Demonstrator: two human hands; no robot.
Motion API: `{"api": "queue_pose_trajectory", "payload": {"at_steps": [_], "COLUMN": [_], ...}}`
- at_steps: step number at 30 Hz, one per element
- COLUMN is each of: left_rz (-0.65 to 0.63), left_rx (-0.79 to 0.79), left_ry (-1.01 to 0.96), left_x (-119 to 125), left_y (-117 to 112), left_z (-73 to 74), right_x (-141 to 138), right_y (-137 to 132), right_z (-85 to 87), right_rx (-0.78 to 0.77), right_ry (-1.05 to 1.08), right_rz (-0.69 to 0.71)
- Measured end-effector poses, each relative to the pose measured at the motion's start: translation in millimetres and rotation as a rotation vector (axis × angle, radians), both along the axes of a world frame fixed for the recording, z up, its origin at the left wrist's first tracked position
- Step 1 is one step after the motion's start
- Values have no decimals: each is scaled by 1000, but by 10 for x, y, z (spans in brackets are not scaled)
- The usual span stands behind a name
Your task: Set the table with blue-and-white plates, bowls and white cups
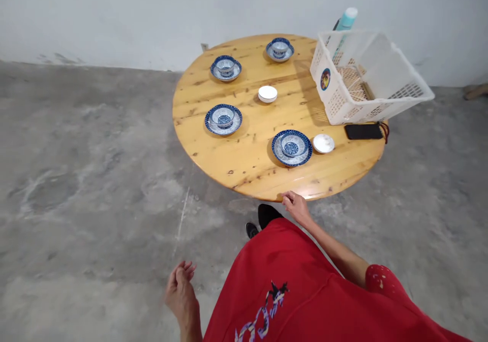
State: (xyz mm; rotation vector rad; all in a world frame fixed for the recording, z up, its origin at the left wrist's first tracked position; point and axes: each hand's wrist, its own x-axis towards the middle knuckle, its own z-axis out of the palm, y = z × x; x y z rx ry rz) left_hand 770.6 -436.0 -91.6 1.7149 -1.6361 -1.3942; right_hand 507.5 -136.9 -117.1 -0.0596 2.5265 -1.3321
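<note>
Low on the left, away from the table, my left hand [182, 292] hangs above the floor with loosely bent fingers and nothing in it. Close to the table's near edge, my right hand [296, 206] has its fingers slightly curled and holds nothing visible. The nearest setting to it is a blue-and-white plate [277, 155] with a patterned bowl [293, 144] sitting on it. Just right of that plate lies a small white saucer [324, 143]. A short stack of small white saucers [267, 94] stands near the middle of the round wooden table [244, 154].
Other plates with bowls on them stand at the left [223, 119], back left [225, 68] and back [280, 50]. A white plastic basket [339, 98] sits at the right, a blue bottle [347, 19] behind it. A black phone [364, 131] lies before the basket.
</note>
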Motion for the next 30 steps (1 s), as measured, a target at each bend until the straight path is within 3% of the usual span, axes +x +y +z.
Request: {"api": "queue_pose_trajectory", "payload": {"at_steps": [4, 8, 14, 20, 25, 30], "left_rz": [-10, -107, -252, -446, -723, -983], "left_rx": [32, 89, -42, -163, -172, -125], "left_ry": [46, 21, -54, -23, 46, 41], "left_x": [-129, -297, -668, -1639, -2582, -3264], "left_y": [26, 14, -551, -1109, -1304, -1554], "left_z": [-72, -93, 75, 321, 307, 324], "right_x": [-113, -219, -232, -222, -222, -183], "right_y": [-151, -333, -434, -429, -509, -646], "right_z": [13, -41, -138, -185, -263, -331], "right_rx": [43, 51, 89, 77, 269, 464], "right_ry": [20, 26, 65, 25, 77, 52], "right_rz": [21, 17, -131, -183, -252, -386]}}
